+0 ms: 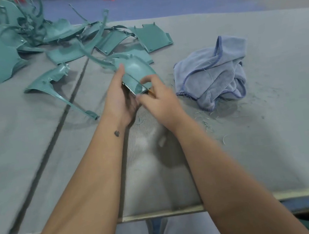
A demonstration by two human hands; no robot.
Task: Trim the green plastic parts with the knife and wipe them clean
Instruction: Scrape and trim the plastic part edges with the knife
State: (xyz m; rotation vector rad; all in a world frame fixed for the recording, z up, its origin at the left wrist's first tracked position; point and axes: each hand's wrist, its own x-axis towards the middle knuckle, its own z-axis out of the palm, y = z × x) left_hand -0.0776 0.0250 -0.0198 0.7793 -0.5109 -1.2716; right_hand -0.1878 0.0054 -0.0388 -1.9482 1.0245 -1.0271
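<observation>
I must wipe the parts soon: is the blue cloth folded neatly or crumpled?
Crumpled. The blue cloth lies bunched in a loose heap on the table, its hem twisting over itself.

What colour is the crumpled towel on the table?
Light blue with a darker blue edge; the towel shows in the head view.

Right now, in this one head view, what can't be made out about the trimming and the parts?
- Knife: only an orange sliver shows; the right hand hides its blade and grip.
- Held green part: its near edge sits behind the left hand and right fingers.
- Pile of green parts: cut off by the top and left edges; overlapping pieces can't be counted.
- Blue cloth: crumpled, anything beneath is hidden.
</observation>
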